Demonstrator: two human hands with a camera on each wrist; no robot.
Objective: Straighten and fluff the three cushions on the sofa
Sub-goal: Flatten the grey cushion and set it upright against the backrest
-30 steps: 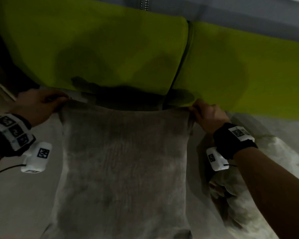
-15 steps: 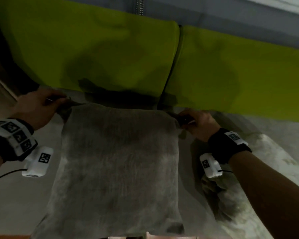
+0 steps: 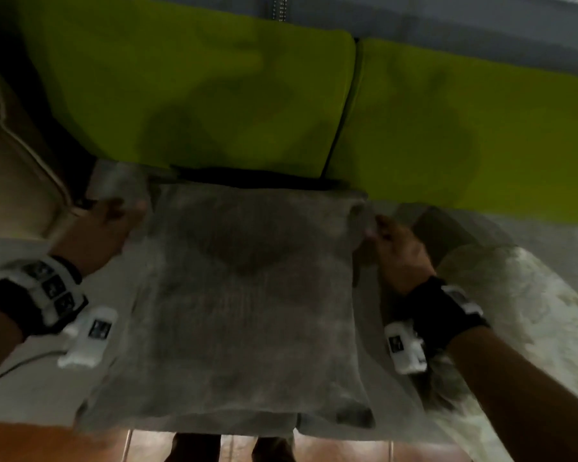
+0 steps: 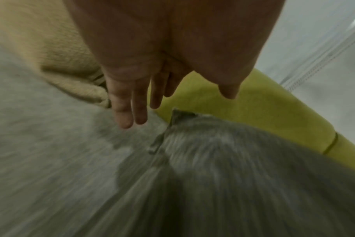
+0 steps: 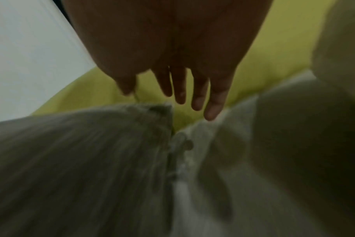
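A grey knitted cushion (image 3: 244, 301) lies flat on the sofa seat, its far edge against the lime-green back cushions (image 3: 197, 88). My left hand (image 3: 114, 221) hovers by the cushion's far left corner (image 4: 180, 115) with straight fingers (image 4: 130, 109), holding nothing. My right hand (image 3: 391, 241) is beside the far right corner (image 5: 158, 109), its fingers (image 5: 199, 96) straight and off the fabric. A fluffy white cushion (image 3: 521, 315) lies to the right, under my right forearm. A beige cushion (image 3: 10, 161) sits at the far left.
The light grey sofa seat (image 3: 20, 388) spreads under the cushions. A second green back cushion (image 3: 464, 128) fills the right rear. A grey wall (image 3: 447, 25) rises behind the sofa. Brown floor (image 3: 214, 448) shows past the seat's front edge.
Both hands have let go of the grey cushion's far corners and opened. The cushion has dropped flat on the seat, and the camera view shifted slightly.
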